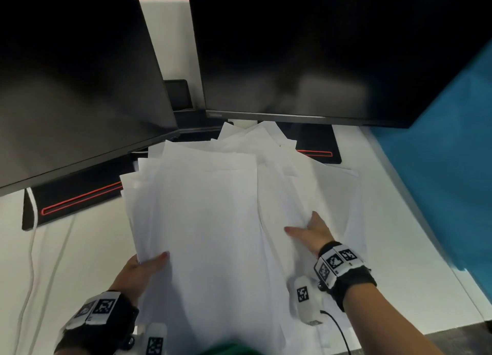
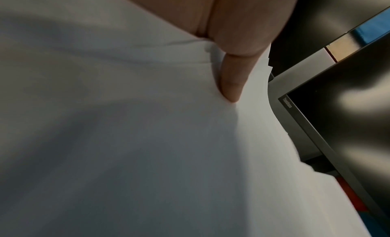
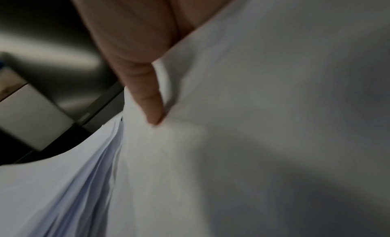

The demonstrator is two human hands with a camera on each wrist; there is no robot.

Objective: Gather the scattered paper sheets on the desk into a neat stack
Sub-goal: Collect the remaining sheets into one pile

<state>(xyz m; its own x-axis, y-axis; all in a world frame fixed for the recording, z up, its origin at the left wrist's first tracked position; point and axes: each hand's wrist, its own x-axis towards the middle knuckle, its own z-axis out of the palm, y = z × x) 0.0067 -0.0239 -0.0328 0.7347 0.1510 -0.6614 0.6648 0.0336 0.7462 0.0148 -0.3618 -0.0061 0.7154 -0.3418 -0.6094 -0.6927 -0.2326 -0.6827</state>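
The left hand [image 1: 141,270] pinches the near-left edge of the loose pile of white paper sheets [image 1: 213,216], thumb on top. The right hand [image 1: 312,230] grips the right side, thumb [image 3: 147,97] pressed on top. The pile's long axis runs from the person toward the black monitors [image 1: 306,48], over the white desk [image 1: 80,248].

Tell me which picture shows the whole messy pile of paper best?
The head view. It shows the whole paper pile, edges fanned unevenly, with the left hand and right hand gripping its sides. The left wrist view shows only a thumb on blank paper; the right wrist view shows a thumb and some layered sheet edges.
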